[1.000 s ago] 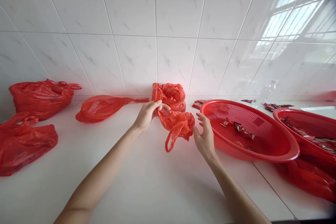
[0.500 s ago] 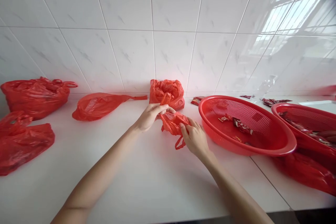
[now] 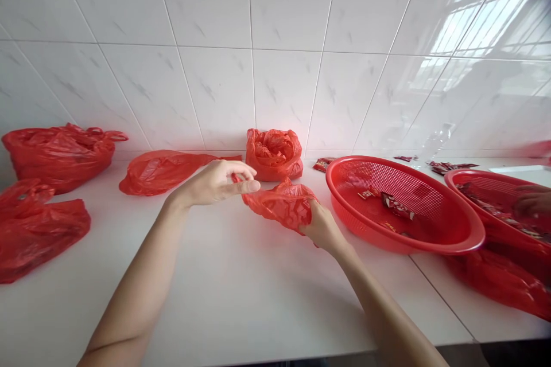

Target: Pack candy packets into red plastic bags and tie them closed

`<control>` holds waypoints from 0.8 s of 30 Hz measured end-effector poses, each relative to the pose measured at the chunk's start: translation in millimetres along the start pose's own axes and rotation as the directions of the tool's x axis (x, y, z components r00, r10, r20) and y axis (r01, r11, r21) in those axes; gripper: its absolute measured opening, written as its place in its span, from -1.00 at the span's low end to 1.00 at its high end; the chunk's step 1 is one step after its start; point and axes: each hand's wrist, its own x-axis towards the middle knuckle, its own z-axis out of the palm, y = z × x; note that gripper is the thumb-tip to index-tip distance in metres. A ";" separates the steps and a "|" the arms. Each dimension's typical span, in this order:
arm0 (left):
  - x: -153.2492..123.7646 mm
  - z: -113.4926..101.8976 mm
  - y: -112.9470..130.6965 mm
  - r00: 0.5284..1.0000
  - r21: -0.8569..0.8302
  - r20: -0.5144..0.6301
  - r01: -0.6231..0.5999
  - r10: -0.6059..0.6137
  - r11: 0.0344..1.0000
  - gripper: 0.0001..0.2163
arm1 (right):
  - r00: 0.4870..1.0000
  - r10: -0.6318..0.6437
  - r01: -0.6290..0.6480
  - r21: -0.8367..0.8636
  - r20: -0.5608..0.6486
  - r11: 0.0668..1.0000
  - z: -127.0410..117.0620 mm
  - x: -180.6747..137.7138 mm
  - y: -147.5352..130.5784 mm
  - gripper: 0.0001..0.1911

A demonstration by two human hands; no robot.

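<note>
Crumpled red bag (image 3: 279, 206) sits over the surface (image 3: 241, 298), between the hands, its long axis running leftward from the right hand (image 3: 322, 226), whose grip is clamped on its right end. Left hand (image 3: 217, 182): grip parted, just beside the opposite end.

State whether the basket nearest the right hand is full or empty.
Neither: a few packets lie in the basket, most of its inside bare.

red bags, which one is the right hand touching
The crumpled bag between the left hand and right hand, left of the nearer basket; the other red bags are clear of that hand.
</note>
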 end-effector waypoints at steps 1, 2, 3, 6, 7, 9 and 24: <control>-2.2 1.6 5.9 0.998 0.004 -0.045 -0.036 0.036 0.999 -0.68 | 1.000 -0.002 0.001 -0.014 -0.022 1.000 0.8 0.3 -1.4 -0.73; -4.5 5.6 13.3 0.993 -0.010 -0.075 -0.089 0.088 0.996 -0.70 | 0.999 -0.002 0.001 -0.030 -0.046 1.000 1.6 0.5 -3.3 -0.82; -6.6 12.5 21.7 0.985 -0.034 -0.085 -0.154 0.151 0.987 -0.73 | 0.998 0.000 -0.003 -0.043 -0.070 0.999 2.4 0.6 -5.4 -0.87; -11.1 47.2 43.1 0.933 -0.116 0.197 -0.283 0.302 0.952 -0.78 | 0.993 -0.012 0.009 -0.025 -0.121 1.000 4.7 0.4 -10.8 -0.84; -11.4 61.5 46.4 0.900 -0.098 0.320 -0.277 0.294 0.956 -0.77 | 0.991 -0.019 0.020 0.001 -0.133 1.000 5.3 0.3 -11.7 -0.83; -8.9 88.1 45.2 0.876 0.036 0.450 -0.212 0.173 0.977 -0.74 | 0.986 -0.042 0.053 0.063 -0.159 0.997 6.2 0.4 -11.4 -0.82; 26.5 93.5 -34.4 0.913 0.435 0.103 0.315 -0.394 0.844 -0.73 | 0.995 0.013 0.012 -0.250 0.098 0.968 1.5 -9.5 -13.3 -0.70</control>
